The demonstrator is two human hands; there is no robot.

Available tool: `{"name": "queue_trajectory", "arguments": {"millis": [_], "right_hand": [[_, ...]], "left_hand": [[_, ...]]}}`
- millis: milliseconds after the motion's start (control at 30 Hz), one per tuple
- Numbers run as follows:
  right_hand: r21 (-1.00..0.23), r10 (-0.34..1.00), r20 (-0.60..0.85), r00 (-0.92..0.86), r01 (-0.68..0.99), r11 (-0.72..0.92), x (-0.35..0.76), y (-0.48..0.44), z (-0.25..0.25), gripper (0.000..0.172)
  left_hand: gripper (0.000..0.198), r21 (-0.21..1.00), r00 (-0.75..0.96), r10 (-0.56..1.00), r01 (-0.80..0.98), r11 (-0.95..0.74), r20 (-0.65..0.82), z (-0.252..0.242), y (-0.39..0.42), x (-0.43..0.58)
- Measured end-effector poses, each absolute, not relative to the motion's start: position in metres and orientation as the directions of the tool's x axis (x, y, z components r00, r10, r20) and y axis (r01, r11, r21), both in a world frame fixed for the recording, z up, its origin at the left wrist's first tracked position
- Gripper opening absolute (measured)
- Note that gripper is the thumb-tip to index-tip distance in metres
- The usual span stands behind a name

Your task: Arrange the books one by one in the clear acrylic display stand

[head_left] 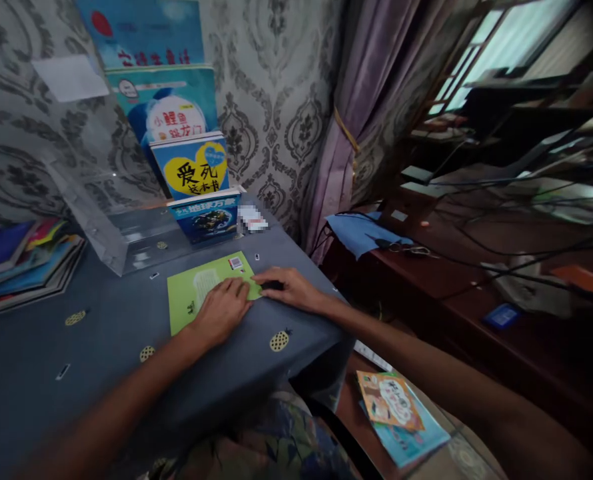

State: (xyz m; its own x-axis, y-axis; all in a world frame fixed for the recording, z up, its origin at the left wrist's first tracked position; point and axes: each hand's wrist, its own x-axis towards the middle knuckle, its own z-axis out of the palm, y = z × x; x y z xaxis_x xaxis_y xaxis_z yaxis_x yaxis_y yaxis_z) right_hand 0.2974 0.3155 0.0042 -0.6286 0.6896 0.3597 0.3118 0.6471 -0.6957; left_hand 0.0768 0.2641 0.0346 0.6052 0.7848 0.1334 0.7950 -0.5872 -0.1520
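A light green book (186, 290) lies flat on the cloth-covered table, with a barcode label and a pale block of text on its upper face. Across its lower right part rests my left hand (225, 308), palm down with the fingers laid on the cover. My right hand (290, 289) takes the book's right edge between thumb and forefinger, close to the left fingertips. Just beyond the book, a clear plastic rack (139, 250) holds upright books in steps, among them a dark blue book (209, 217) in front and a yellow-and-blue book (191, 167) behind it.
Stacked books (26, 260) lie at the table's left side. A small white packet (253, 219) sits beside the rack. Right of the table, more books (401, 427) lie low down. A dark red desk (426, 267) carries cables and a blue cloth (364, 233). A purple curtain (346, 100) hangs behind.
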Motion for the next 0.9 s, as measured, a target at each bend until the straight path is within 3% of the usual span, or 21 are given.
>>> {"name": "queue_trajectory", "arguments": {"millis": [133,333,700,900], "right_hand": [[-0.757,0.726,0.372,-0.579,0.263,0.598,0.301,0.315,0.003,0.039],[-0.755,0.732,0.377,-0.568,0.269,0.598,0.303,0.311,0.005,0.042],[-0.806,0.769,0.364,-0.526,0.236,0.543,0.302,0.308,0.006,0.041],[-0.817,0.771,0.371,-0.517,0.213,0.536,0.302,0.307,0.008,0.041]], "left_hand": [[0.023,-0.187,0.615,0.779,0.785,-0.591,0.12,0.04,0.266,0.092],[0.028,-0.211,0.655,0.716,0.755,-0.621,0.241,0.032,0.269,0.083],[0.029,-0.061,0.594,0.757,0.796,-0.602,0.273,0.037,0.27,0.084],[0.028,-0.049,0.6,0.74,0.786,-0.617,0.305,0.037,0.27,0.084]]}}
